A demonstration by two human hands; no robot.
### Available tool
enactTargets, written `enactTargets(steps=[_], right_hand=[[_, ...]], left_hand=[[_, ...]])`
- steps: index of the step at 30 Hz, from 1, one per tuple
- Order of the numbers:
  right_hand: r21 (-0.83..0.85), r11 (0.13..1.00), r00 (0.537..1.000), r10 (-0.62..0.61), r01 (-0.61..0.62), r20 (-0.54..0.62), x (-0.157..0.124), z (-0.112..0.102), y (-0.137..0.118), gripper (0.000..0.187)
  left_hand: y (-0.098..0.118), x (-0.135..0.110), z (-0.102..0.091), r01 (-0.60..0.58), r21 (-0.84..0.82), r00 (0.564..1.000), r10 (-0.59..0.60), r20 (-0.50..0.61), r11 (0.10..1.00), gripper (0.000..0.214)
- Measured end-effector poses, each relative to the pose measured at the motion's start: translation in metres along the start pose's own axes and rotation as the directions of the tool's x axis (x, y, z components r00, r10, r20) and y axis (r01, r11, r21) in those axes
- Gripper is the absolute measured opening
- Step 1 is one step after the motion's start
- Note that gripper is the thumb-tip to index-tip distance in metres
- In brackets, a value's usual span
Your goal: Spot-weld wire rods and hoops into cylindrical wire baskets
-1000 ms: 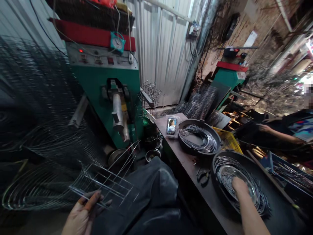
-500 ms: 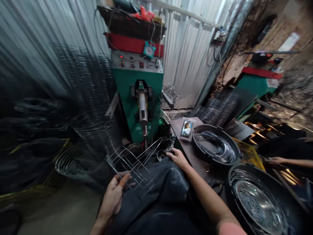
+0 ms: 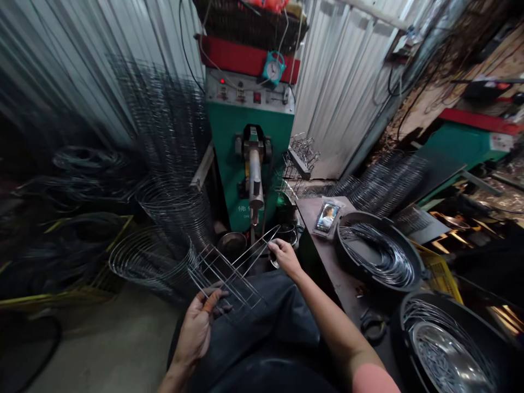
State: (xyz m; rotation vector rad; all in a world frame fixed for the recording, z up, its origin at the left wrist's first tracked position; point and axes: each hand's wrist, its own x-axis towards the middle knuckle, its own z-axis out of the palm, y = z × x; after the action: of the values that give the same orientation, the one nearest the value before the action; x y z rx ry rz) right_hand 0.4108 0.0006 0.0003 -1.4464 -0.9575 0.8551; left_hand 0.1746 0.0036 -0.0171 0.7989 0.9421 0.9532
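My left hand (image 3: 201, 322) grips the near left side of a wire rack (image 3: 232, 273), thumb on top and fingers underneath. The rack is a grid of thin metal rods with a long pointed end reaching up and right. At that pointed end, the fingertips of my right hand (image 3: 285, 256) are pinched together against the wire. Just beyond the rack stands a green machine (image 3: 221, 142), its metal electrode arm (image 3: 255, 180) pointing down above the rack's far end. Dark cloth covers my lap (image 3: 270, 316) below the rack.
Stacked wire rings (image 3: 164, 207) rise at the left. On the right, a bench (image 3: 323, 256) carries a phone (image 3: 326, 216) and a black round tray (image 3: 341, 248) of wires. Another black tray (image 3: 399, 338) holds a metal bowl (image 3: 458, 355). A clock (image 3: 273, 69) hangs on the machine.
My right hand has moved left and down from beside the rack onto its pointed end. My left hand still holds the rack. The camera view has shifted, so the surroundings appear farther right.
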Motion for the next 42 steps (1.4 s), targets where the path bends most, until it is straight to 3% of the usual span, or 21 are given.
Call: enactTargets(steps=[16, 26, 42], right_hand=[[0.194, 0.98, 0.996, 0.018, -0.035, 0.091, 0.032, 0.012, 0.013, 0.031], [0.292, 0.949, 0.991, 0.096, -0.119, 0.093, 0.042, 0.015, 0.017, 0.031], [0.334, 0.932, 0.99, 0.123, -0.14, 0.074, 0.071, 0.018, 0.015, 0.032]], left_hand=[[0.011, 0.028, -0.006, 0.12, -0.023, 0.991, -0.121, -0.06, 0.993, 0.036], [0.016, 0.041, -0.005, 0.148, -0.019, 0.988, -0.149, -0.03, 0.989, 0.039], [0.03, 0.053, 0.013, 0.139, -0.009, 0.988, -0.139, -0.069, 0.99, 0.039]])
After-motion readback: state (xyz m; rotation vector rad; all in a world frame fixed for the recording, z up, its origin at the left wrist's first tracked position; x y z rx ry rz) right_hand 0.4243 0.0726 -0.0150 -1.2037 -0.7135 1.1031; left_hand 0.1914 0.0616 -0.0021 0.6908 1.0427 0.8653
